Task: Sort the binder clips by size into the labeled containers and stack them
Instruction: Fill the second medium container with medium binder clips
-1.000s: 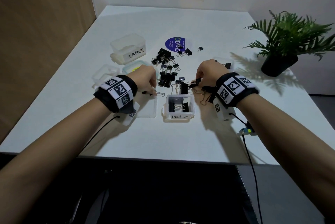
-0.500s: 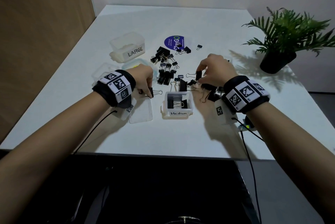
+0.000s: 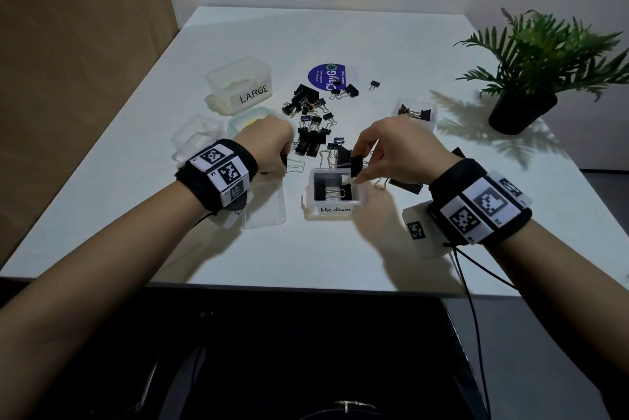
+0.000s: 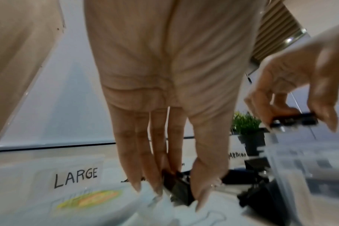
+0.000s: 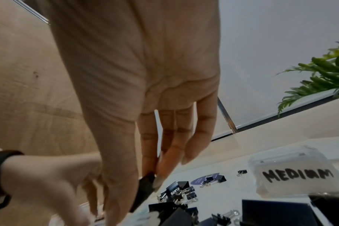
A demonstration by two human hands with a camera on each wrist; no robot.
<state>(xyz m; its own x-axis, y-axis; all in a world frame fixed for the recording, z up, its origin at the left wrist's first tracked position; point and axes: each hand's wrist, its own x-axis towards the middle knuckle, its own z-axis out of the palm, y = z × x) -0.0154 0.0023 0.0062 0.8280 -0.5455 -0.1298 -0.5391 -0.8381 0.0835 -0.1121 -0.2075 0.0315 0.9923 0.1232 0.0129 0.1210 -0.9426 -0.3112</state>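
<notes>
My right hand (image 3: 361,170) pinches a black binder clip (image 3: 355,163) just above the open container labelled Medium (image 3: 335,212), which holds a few clips. In the right wrist view its fingers (image 5: 164,168) grip the clip (image 5: 143,188). My left hand (image 3: 284,161) rests on the table left of that container and pinches another black clip (image 4: 177,188), whose wire handles (image 3: 295,167) stick out to the right. A pile of loose black clips (image 3: 311,123) lies behind both hands. The LARGE container (image 3: 238,86) stands at the back left.
A second container (image 3: 417,111) with clips, labelled MEDIUM (image 5: 296,174), sits at the back right. Clear lids and tubs (image 3: 265,205) (image 3: 195,134) lie at the left. A purple sticker (image 3: 326,77) lies behind the pile, and a potted plant (image 3: 531,79) stands far right.
My right hand has lifted a clip from the table right of the Medium container and carried it left over the container's rim. My left hand stays in place with its clip.
</notes>
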